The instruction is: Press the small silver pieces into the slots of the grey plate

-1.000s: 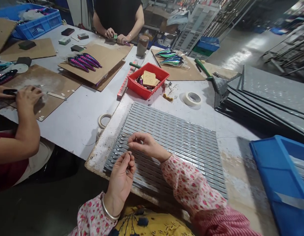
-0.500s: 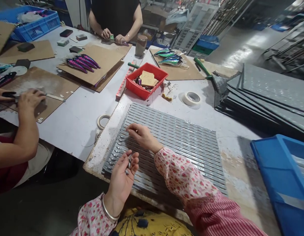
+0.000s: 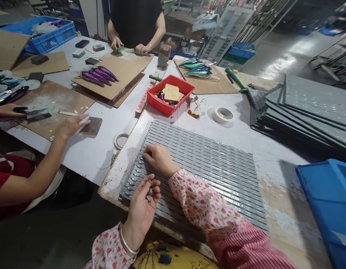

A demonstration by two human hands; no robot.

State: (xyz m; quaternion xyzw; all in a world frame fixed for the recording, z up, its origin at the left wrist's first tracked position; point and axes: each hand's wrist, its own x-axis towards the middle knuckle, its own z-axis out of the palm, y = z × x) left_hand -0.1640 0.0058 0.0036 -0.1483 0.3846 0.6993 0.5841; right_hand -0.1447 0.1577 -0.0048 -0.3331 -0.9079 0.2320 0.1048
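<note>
A grey ridged tray (image 3: 206, 157) lies on the table before me, lined with narrow slots. Several small silvery lure-shaped pieces (image 3: 131, 175) sit in the slots along its left side. My left hand (image 3: 143, 205), palm up at the tray's front left edge, has its fingers curled around several small grey metal pieces (image 3: 149, 191). Over the tray's left part, my right hand (image 3: 158, 158) points down with thumb and fingers pinched together. Whatever is between those fingertips is hidden.
Beyond the tray stand a red bin (image 3: 171, 95) and a tape roll (image 3: 222, 114). Stacked grey trays (image 3: 315, 108) and a blue crate (image 3: 324, 209) are on the right. A co-worker's hand (image 3: 73, 125) reaches toward a sanding block (image 3: 92, 126) at left. Another person works across the table.
My right hand has turned its fingertips down onto the tray. The left hand stays cupped around its pieces. The left co-worker's hand has moved right to a block. The view has shifted slightly.
</note>
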